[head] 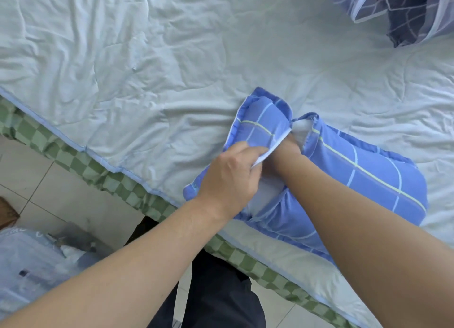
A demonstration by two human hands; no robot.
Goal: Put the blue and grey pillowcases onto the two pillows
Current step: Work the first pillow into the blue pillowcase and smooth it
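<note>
the left hand (229, 177) pinches the blue pillowcase (368, 177) flap; the right hand (286, 148) is buried inside, grip hidden; the pillow (301, 130) runs rightward.

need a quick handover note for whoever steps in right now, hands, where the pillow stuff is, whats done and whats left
Left hand: pinches the open edge of the blue pillowcase and holds it up.
Right hand: reaches into the opening against the white pillow; its fingers are hidden.
The blue pillowcase lies on the pale quilt near the bed's edge, with the pillow mostly inside and white showing at the opening.
The grey pillowcase lies at the far right corner, partly under a sheer net. Whether a pillow is in it cannot be told.
Done: blue case nearly on.
Left: tuck in the white end and close the flap, then check the grey one.
</note>
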